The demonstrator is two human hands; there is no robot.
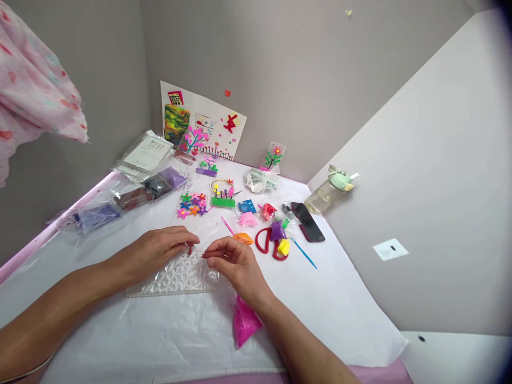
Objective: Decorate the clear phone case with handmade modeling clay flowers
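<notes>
My left hand hovers over a clear textured plastic sheet, fingers closed, with a small dark red piece of modelling clay at its fingertips. Facing it, my right hand pinches another dark red bit of clay between thumb and forefinger. A narrow gap separates the two pieces. Under my right wrist lies a bag of bright pink clay. Just beyond my right hand are an orange clay packet and red-handled scissors, whose blades are hidden.
Small clay packets, among them a purple one, lie beside a phone and a blue tool. Behind stand clay flower pieces and a decorated sheet. A bottle is at right; bagged clay lines the left edge.
</notes>
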